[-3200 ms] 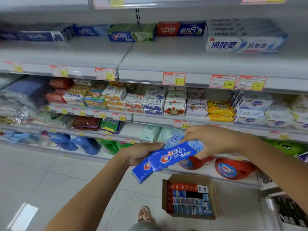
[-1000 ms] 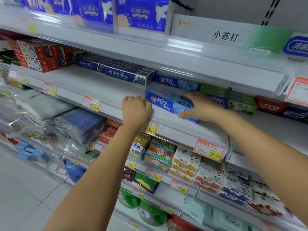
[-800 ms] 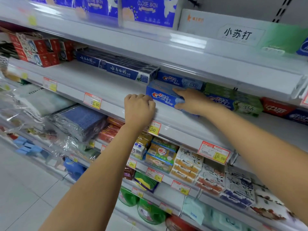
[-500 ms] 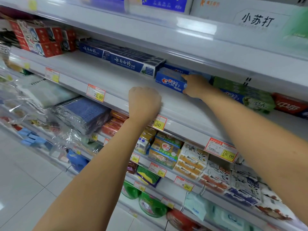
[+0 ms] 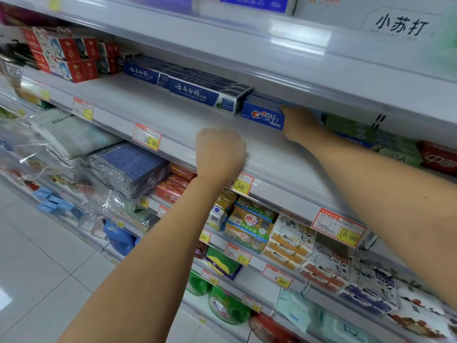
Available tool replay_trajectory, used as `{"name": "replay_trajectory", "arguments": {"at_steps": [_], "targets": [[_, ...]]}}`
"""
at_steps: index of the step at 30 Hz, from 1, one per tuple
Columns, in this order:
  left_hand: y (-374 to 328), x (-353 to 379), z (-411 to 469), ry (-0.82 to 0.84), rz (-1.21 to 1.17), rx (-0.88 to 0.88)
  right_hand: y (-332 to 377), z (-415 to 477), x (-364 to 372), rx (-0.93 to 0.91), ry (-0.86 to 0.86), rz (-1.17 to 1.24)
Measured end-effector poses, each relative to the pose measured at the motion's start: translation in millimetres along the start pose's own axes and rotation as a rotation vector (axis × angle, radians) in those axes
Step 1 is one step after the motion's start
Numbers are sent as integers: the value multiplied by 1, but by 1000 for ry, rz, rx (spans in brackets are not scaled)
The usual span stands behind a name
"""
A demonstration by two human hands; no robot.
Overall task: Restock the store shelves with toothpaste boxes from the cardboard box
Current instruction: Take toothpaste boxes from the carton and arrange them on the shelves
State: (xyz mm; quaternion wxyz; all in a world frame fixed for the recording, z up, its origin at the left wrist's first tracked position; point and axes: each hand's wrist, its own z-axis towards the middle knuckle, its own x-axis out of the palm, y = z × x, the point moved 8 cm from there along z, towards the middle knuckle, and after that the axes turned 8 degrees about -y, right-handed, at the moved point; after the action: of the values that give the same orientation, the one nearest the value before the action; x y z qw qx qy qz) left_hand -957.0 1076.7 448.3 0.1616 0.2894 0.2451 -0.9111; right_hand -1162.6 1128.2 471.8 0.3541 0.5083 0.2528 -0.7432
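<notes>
Blue Crest toothpaste boxes lie deep on the white shelf, pressed against a row of dark blue toothpaste boxes. My right hand reaches far in and rests on the right part of the Crest boxes, its fingers wrapped over them. My left hand is a closed fist resting on the shelf's front lip, holding nothing. The cardboard box is out of view.
Red toothpaste boxes stand at the shelf's left end, with green boxes and a red box to the right of the Crest. The shelf above hangs low over my right hand. Soap packs fill the shelf below.
My right hand has slid the Crest boxes back and leftward across the shelf until they sit beside the dark blue row. My left fist has stayed on the shelf's front edge.
</notes>
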Motion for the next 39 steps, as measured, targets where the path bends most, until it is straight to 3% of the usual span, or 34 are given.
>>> {"name": "replay_trajectory", "arguments": {"at_steps": [6, 21, 34, 39], "targets": [[0, 0, 0, 4, 3, -11, 0, -1, 7, 101, -86, -28], [1, 1, -1, 12, -9, -28, 11, 4, 4, 48, -255, 19], [1, 1, -3, 22, -31, -38, 21, 14, 6, 142, -143, -70], [1, 0, -3, -1, -38, -26, 22, 5, 5, 125, -110, 20]]}}
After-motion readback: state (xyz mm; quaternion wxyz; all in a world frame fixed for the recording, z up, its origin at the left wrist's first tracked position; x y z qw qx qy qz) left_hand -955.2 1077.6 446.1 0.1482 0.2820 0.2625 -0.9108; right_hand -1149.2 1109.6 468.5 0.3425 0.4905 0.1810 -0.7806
